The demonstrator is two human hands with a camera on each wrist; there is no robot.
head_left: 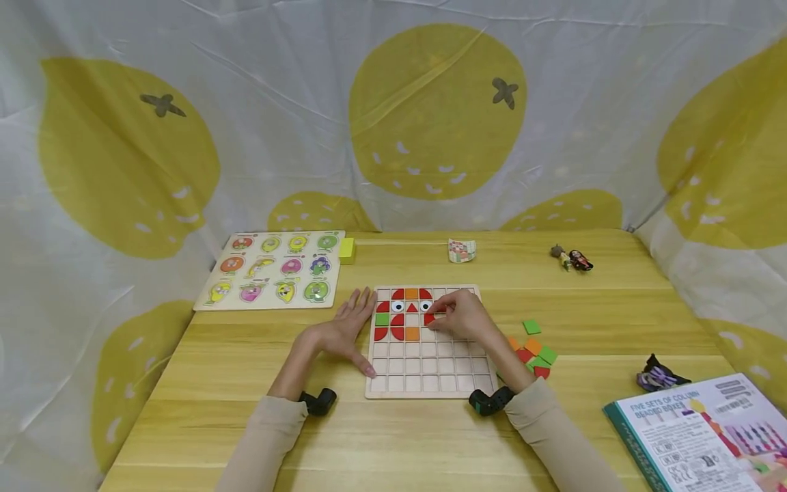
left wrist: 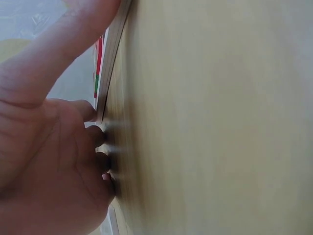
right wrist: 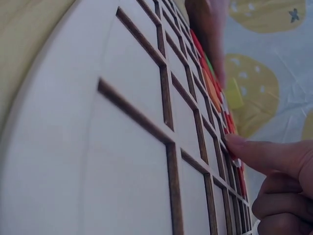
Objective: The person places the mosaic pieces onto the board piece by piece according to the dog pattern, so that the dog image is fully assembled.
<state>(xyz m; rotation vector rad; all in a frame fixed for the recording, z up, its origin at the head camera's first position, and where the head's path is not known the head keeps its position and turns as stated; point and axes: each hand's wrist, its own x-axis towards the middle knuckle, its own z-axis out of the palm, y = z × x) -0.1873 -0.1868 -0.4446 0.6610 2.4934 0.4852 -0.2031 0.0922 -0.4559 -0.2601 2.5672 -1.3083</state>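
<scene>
A wooden grid board (head_left: pixel 430 391) lies in front of me, its upper left cells filled with red, orange and green tiles and two white eye tiles. My left hand (head_left: pixel 340 333) rests at the board's left side with fingers spread, the thumb touching its lower left edge. Over the upper part of the grid, my right hand (head_left: pixel 465 316) holds a red tile (head_left: pixel 428 319) at its cell between thumb and forefinger. In the right wrist view, the other fingers of the right hand (right wrist: pixel 281 181) are curled; its fingertip partly hides the tile.
Loose red, orange and green tiles (head_left: pixel 532 347) lie right of the board, partly behind my forearm. A fruit puzzle board (head_left: pixel 283 266), a yellow block (head_left: pixel 347 251), a small picture card (head_left: pixel 462 251) and figurines (head_left: pixel 572 259) stand farther back. A boxed set (head_left: pixel 701 430) is at front right.
</scene>
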